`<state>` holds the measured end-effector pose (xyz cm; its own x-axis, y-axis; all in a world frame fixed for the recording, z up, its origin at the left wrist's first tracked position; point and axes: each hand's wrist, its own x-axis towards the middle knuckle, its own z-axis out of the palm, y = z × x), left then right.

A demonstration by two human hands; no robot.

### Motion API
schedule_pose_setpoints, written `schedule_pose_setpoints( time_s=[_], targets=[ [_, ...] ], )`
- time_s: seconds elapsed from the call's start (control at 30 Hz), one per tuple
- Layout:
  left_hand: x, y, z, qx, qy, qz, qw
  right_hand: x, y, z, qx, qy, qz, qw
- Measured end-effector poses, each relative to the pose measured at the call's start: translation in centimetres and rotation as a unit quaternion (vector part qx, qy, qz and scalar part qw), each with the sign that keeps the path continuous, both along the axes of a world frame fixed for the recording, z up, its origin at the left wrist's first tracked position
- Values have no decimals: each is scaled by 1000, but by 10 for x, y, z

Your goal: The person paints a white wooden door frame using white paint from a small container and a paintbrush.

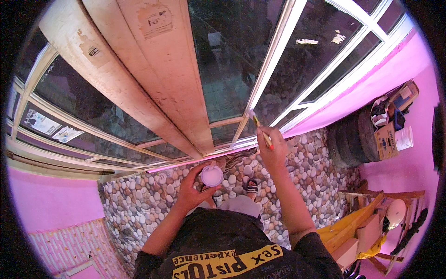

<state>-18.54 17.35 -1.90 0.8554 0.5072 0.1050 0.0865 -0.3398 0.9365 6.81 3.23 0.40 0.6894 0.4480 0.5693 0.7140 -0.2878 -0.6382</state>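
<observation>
My left hand [191,189] is closed around a small round cup [212,176] of pale whitish liquid, held low in front of my body. My right hand [274,151] grips a slim paintbrush [258,122] with a wooden handle; its pale tip is at a white window-frame bar [260,79] beside dark glass. Left of that pane stands an unevenly coloured, pale brown wooden door panel [153,74] with scraps of stickers. The framed windows run across the upper part of the view.
Below me is pebble-patterned flooring [302,186], with my sandalled feet on it. At right, dark round stacked objects [346,142], cardboard boxes and a white bucket [403,138] line the pink wall. Lower right holds a wooden rack with boards and a pale helmet [396,211].
</observation>
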Motion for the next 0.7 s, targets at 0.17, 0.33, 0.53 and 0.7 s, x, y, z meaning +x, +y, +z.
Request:
schedule_pose_setpoints(
  time_s=[0.17, 0.33, 0.53, 0.7],
  targets=[
    [0, -3, 5, -43, -2, 6, 999, -6, -2, 40, 54, -37, -19, 998],
    [-1, -1, 0, 16, -7, 2, 1000, -18, -15, 27, 0, -28, -7, 1000],
    [0, -1, -2, -2, -11, -6, 1000, -2, -2, -32, -36, 13, 12, 999],
    [0, -1, -3, -7, -18, -12, 1000, 7, 6, -25, 1, -6, -7, 1000]
  ],
)
